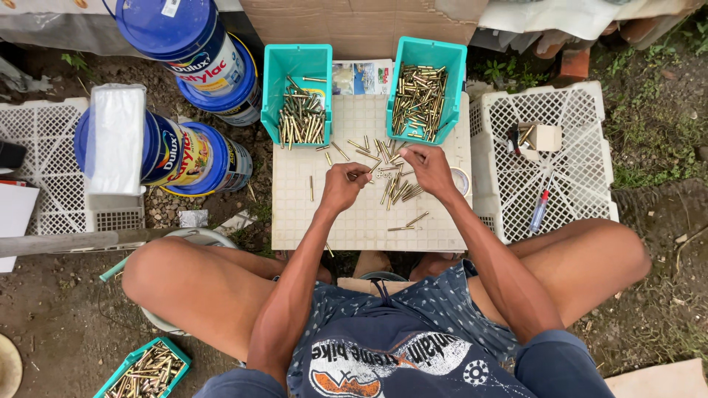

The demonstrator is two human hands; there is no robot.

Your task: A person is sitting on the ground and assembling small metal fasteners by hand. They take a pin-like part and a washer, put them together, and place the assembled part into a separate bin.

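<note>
Left bin (274,81) sitting at board's (442,228) far left, holding brass pins. Left hand (344,186) curling closed, fingertips pinching thin brass pin (361,175) above board. Loose pins (397,188) lying scattered between hands. Right hand (428,168) hovering over pile, fingers pinching together; held item too small to tell. Right bin (453,88) sitting behind.
</note>
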